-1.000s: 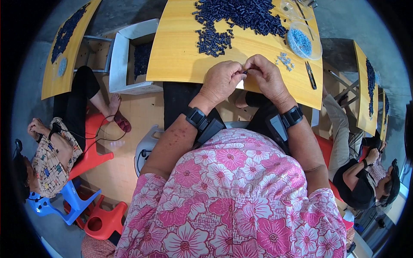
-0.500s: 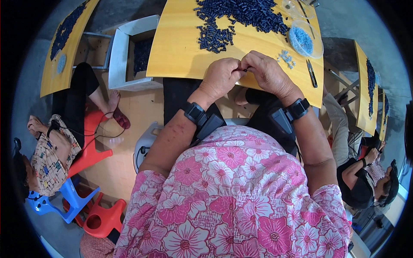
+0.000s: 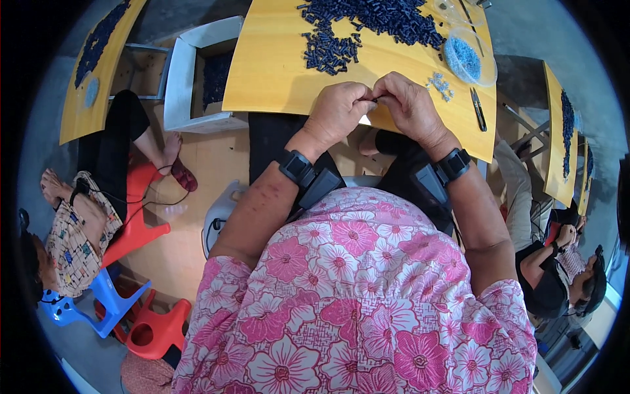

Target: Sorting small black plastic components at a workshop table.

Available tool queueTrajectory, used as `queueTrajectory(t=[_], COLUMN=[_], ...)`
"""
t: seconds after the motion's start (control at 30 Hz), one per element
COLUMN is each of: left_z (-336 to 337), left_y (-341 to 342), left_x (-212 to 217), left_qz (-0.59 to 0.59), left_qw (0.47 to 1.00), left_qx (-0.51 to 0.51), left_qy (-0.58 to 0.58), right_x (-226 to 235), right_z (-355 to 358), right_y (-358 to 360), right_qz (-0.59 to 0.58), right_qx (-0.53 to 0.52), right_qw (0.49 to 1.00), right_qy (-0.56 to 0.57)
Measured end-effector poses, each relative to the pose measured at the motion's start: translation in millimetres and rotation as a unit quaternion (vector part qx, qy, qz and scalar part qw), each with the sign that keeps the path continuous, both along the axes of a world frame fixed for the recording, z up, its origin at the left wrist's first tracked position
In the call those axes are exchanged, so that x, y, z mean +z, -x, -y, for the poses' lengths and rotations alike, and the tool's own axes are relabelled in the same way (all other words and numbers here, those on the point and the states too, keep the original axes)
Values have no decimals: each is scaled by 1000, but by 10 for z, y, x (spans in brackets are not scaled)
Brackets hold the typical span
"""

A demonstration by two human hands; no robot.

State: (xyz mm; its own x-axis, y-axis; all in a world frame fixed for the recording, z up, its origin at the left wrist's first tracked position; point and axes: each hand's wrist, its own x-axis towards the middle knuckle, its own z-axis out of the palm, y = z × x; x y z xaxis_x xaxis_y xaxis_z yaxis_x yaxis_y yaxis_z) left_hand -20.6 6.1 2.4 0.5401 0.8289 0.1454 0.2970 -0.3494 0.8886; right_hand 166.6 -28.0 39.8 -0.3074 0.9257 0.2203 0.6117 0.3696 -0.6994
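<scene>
At the near edge of the yellow table (image 3: pixel 262 72), my left hand (image 3: pixel 338 110) and my right hand (image 3: pixel 410 105) meet fingertip to fingertip. Both are closed in a pinch on a small dark piece (image 3: pixel 375 100), mostly hidden by the fingers. Beyond them lies a big pile of short dark blue tube-like pieces (image 3: pixel 387 23), with a smaller cluster (image 3: pixel 329 54) on its near left side. To the right of my right hand are several loose pale blue bits (image 3: pixel 440 85). A clear round tub (image 3: pixel 488 73) there contains many more light blue bits (image 3: pixel 463 60). Black-handled thread snips (image 3: pixel 479 111) lie near the right edge.
A white carton (image 3: pixel 180 82) with dark pieces inside stands left of the table. Other people sit at yellow tables on the left (image 3: pixel 108 65) and right (image 3: pixel 556 144). Red (image 3: pixel 157 331) and blue (image 3: pixel 108 295) plastic stools are at the lower left.
My two hands stay together at the table edge, with the fingers shifted slightly and the right knuckles a little farther right. The pile, tub and snips lie as before.
</scene>
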Motion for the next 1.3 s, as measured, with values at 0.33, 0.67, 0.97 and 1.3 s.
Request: queueTrajectory(t=[0.33, 0.67, 0.97, 1.3], left_z=[-4, -9, -26, -6], left_y=[-1, -23, -18, -24], left_x=[50, -62, -98, -59], left_qz=[4, 85, 72, 73], left_qw=[996, 987, 988, 988], left_qx=[1, 23, 29, 28], left_qy=[85, 138, 135, 134], right_x=[-272, -442, -397, -215], right_z=[62, 249, 231, 121], right_y=[-82, 26, 62, 68], right_qz=[-91, -409, -369, -388], right_qx=[-38, -129, -146, -167], right_qw=[994, 882, 903, 869], right_qy=[42, 196, 167, 257])
